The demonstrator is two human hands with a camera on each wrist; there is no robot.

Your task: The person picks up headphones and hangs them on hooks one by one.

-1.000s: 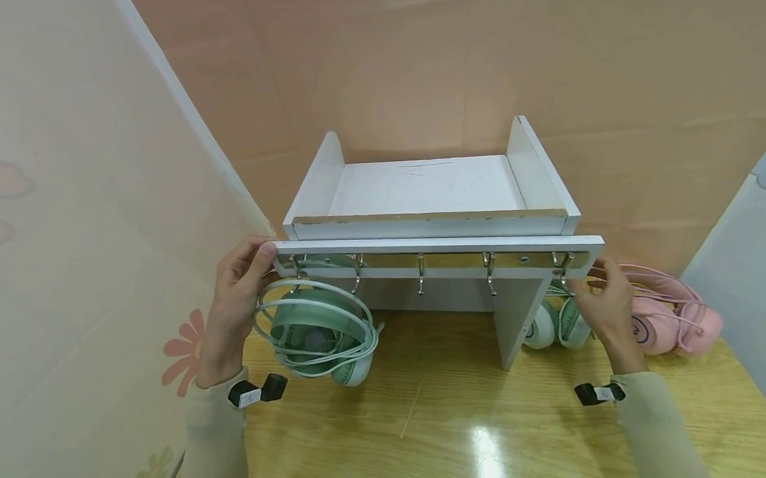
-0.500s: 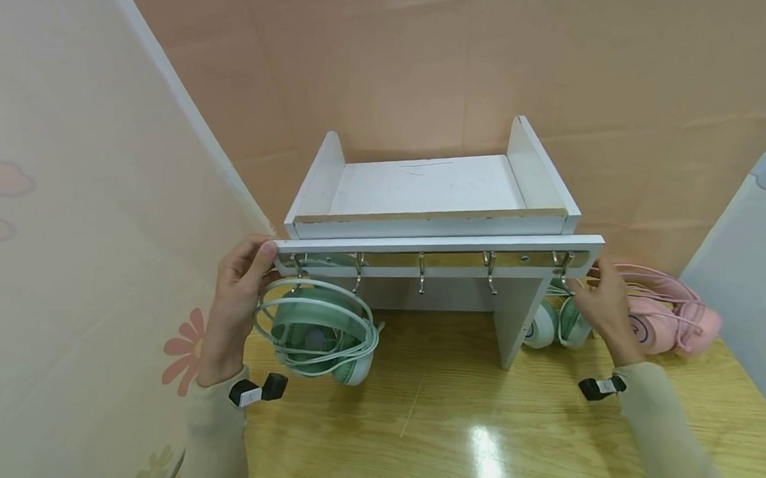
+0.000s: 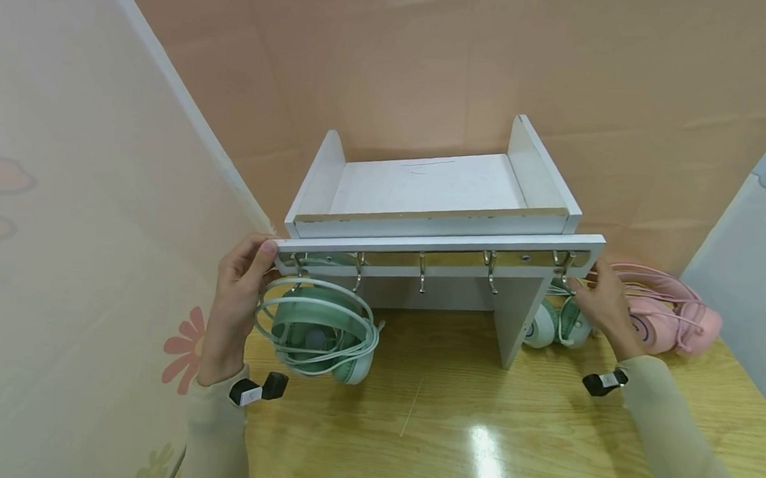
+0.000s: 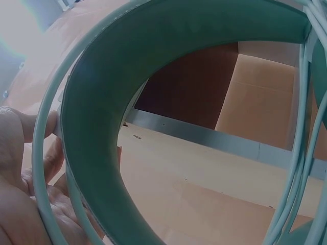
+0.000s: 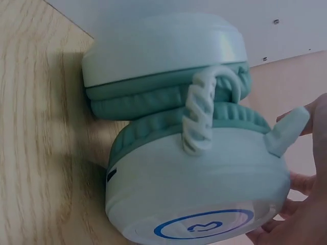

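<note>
A white board with a gold strip and several metal hooks, a hook rail (image 3: 456, 256), lies along the front of a white shelf unit (image 3: 430, 187). My left hand (image 3: 236, 293) grips its left end, the thumb over the front. At the right end my right hand (image 3: 605, 306) holds the rail, its fingers partly hidden behind it. Green headphones (image 3: 318, 329) with a coiled cable hang from the leftmost hook, beside my left hand. Their headband (image 4: 92, 107) fills much of the left wrist view. In the right wrist view, another green pair of headphones (image 5: 199, 178) stands near my right hand.
Pink headphones (image 3: 658, 326) lie on the wooden tabletop (image 3: 445, 427) to the right, next to the second green pair. A pale panel (image 3: 103, 184) rises close on the left. Brown paper covers the back wall (image 3: 429, 63).
My right wrist and forearm have shifted slightly up and to the right. The rail, the hanging headphones and my left hand look almost still.
</note>
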